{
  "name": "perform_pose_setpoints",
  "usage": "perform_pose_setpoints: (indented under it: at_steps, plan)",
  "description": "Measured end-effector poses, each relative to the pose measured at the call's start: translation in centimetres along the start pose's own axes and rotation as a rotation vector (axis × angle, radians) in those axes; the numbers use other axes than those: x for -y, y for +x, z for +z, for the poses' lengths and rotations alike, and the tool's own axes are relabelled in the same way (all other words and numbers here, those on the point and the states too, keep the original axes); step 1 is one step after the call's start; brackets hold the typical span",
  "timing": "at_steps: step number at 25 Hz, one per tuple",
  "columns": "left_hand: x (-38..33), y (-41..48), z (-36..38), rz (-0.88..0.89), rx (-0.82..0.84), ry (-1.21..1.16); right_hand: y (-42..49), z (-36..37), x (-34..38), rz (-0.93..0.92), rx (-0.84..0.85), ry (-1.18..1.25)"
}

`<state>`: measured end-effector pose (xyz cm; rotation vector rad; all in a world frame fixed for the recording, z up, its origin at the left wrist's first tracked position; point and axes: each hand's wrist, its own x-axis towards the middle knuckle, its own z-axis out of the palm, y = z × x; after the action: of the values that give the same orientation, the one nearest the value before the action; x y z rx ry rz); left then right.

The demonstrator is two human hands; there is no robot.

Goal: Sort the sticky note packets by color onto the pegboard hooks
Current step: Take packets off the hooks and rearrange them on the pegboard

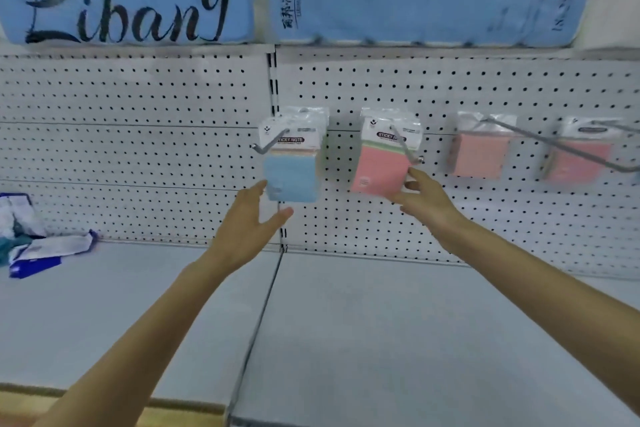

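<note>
Head view: our left hand (249,222), fingers spread loose, touches the glossy blue packet (292,180) at its 7 o'clock; it hangs from a wire hook (268,146) on the perforated white pegboard (138,149). Our right hand (427,201) meets the square pink packet (379,170) at 4 o'clock; whether it pinches, we cannot tell.

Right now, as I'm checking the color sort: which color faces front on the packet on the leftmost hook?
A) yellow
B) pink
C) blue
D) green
C: the packet on the leftmost hook shows a blue face, while the neighbouring packet is pink.
</note>
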<state>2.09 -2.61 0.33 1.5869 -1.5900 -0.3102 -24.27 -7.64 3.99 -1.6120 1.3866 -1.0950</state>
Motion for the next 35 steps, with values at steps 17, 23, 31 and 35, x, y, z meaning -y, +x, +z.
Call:
perform_pose_setpoints:
  at_steps: [17, 23, 31, 35]
  plan:
    - [-0.4, 1.9, 0.5, -0.119, 0.104, -0.651, -1.2, 4.3, 2.5, 0.172, -0.271, 0.274]
    - [-1.8, 0.8, 0.2, -0.150, 0.138, -0.800, -4.8, 4.0, 2.9, 0.087, -0.218, 0.389]
    - [-3.6, -5.8, -3.8, -0.009, 0.122, -0.758, -12.1, 1.7, 4.5, -0.039, -0.081, 0.364]
    - [-5.0, -8.9, -5.5, 0.020, 0.045, -0.682, -15.1, -0.1, 4.9, -0.086, -0.005, 0.355]
